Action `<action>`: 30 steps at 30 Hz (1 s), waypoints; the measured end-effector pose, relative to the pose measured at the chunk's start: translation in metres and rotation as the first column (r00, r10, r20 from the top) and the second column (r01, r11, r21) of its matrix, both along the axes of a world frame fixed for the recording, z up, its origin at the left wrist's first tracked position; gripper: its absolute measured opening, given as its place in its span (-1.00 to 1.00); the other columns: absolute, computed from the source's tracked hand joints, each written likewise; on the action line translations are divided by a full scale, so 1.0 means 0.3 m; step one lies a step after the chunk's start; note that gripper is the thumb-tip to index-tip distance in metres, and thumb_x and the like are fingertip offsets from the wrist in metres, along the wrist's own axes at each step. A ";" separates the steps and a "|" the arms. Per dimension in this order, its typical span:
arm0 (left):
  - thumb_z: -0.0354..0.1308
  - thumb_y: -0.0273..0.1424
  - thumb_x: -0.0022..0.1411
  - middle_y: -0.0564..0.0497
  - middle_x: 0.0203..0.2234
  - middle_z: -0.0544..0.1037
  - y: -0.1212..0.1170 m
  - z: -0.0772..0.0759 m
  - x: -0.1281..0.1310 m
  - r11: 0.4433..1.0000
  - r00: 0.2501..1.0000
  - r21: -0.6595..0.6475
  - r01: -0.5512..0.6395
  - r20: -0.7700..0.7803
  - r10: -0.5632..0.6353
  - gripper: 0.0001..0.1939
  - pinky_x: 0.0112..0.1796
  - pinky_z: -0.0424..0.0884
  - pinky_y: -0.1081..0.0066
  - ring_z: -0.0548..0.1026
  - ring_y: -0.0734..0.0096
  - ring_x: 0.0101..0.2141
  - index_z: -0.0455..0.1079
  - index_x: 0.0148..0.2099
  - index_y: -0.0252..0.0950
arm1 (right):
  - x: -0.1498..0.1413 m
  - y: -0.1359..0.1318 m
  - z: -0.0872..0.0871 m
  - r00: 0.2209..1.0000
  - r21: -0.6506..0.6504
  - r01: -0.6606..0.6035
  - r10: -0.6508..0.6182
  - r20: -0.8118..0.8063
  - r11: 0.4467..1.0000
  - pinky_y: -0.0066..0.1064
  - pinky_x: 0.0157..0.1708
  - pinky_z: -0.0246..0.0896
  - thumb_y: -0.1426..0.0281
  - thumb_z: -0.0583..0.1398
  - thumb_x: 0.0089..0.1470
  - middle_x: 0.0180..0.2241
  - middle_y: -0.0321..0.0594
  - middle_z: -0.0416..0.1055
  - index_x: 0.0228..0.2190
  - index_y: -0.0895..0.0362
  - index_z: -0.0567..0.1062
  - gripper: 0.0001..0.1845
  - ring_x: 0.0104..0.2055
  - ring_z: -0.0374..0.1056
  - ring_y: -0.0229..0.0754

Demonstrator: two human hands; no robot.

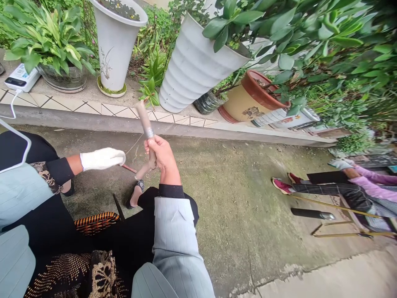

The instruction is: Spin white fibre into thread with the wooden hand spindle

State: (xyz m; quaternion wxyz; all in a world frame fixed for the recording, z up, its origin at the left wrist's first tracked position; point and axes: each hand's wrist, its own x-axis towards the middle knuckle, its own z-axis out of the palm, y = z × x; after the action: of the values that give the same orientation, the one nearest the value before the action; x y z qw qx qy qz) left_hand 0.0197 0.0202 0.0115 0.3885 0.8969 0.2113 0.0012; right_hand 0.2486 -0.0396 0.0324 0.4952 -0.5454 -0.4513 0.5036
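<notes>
My right hand (161, 155), bare, is wrapped round a pale, crooked wooden stick (143, 116). A silvery grey band (149, 133) circles the stick just above my fingers. Below them the wood bends down to the left, with a small loose curl near its end. My left hand (104, 159), in a white glove, is closed to the left of the stick. From its fingertips a fine strand (134, 144) runs up towards the grey band. A thin reddish-brown rod (129, 168) shows just by the glove's fingertips; whether I grip it too, I cannot tell.
Potted plants line a tiled ledge (89, 106) ahead, including a white ribbed pot (198, 62). A white device (23, 78) with a cable stands there on the left. An orange-black woven basket (97, 222) is between my legs. Another person (344, 190) sits at the right.
</notes>
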 end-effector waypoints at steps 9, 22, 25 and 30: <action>-0.26 -0.23 0.36 -0.03 -0.40 0.50 0.019 0.037 -0.040 0.930 0.994 0.355 0.098 -0.081 -0.074 -0.57 -0.34 0.24 0.44 0.41 0.37 -0.43 0.40 -0.23 -0.29 | -0.027 0.024 -0.068 0.387 -0.517 -0.081 0.505 0.771 0.852 -0.45 -0.42 0.04 0.37 0.23 -0.05 -0.41 -0.19 0.42 -0.40 0.14 0.49 -0.88 -0.38 0.28 -0.23; -0.19 -0.21 0.31 -0.07 -0.30 0.54 0.117 0.016 -0.064 0.920 0.969 0.366 -0.139 -0.143 0.203 -0.60 -0.32 0.28 0.42 0.46 0.30 -0.35 0.40 -0.13 -0.32 | -0.027 -0.016 0.026 0.622 -0.343 -0.699 0.770 0.140 0.627 -0.51 -0.44 0.12 0.23 0.27 -0.10 -0.49 -0.37 0.30 -0.18 0.18 0.48 -0.58 -0.46 0.17 -0.36; -0.18 -0.25 0.32 -0.03 -0.35 0.51 0.083 0.012 -0.044 0.974 0.988 0.188 -0.128 -0.066 0.142 -0.63 -0.34 0.27 0.47 0.41 0.39 -0.40 0.38 -0.18 -0.35 | -0.011 -0.026 0.062 0.832 -0.165 -0.524 0.544 0.111 0.835 -0.49 -0.45 0.12 0.14 0.30 -0.15 -0.47 -0.33 0.31 -0.16 0.21 0.46 -0.45 -0.46 0.16 -0.34; -0.23 -0.27 0.39 0.04 -0.40 0.45 0.000 0.038 -0.011 0.998 0.996 0.011 0.066 0.061 -0.067 -0.62 -0.29 0.25 0.49 0.34 0.49 -0.41 0.34 -0.25 -0.34 | 0.014 -0.005 0.034 0.995 0.040 0.038 -0.042 0.093 0.998 -0.48 -0.46 0.14 0.07 0.18 -0.04 -0.45 -0.26 0.29 -0.35 0.17 0.40 -0.60 -0.49 0.13 -0.35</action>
State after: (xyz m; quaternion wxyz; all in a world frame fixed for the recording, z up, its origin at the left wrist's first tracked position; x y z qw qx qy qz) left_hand 0.0164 0.0203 0.0229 0.3905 0.9048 0.1693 0.0166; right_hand 0.2529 -0.0411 0.0425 0.4938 -0.5680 -0.4724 0.4587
